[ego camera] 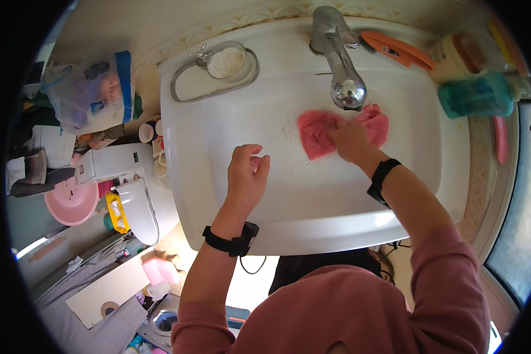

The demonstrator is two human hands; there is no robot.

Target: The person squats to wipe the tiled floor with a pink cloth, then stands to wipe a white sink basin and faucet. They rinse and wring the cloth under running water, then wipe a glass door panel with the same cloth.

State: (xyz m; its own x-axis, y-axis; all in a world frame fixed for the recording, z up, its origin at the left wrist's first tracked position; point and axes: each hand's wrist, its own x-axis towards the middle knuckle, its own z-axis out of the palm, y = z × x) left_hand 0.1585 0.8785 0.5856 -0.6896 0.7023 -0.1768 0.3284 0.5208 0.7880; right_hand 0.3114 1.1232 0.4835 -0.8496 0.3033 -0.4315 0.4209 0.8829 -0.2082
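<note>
A wet pink-red cloth [315, 137] lies in the white washbasin [265, 194], spread to both sides beneath the chrome faucet [336, 57]. My right hand [353, 140] grips the middle of the cloth right under the spout; its fingertips are partly hidden. Splashing water shows on the basin floor around the cloth. To the left and apart from the cloth, my left hand [248, 179] hovers over the basin with nothing in it, fingers curved and thumb apart from the index finger. A black band circles each wrist.
A glass bowl of white material [226, 62] sits in a soap recess at back left. At back right are an orange-handled brush [398, 48] and a teal bottle [475, 95]. A toilet [137, 212] and a pink basin [73, 201] are at left.
</note>
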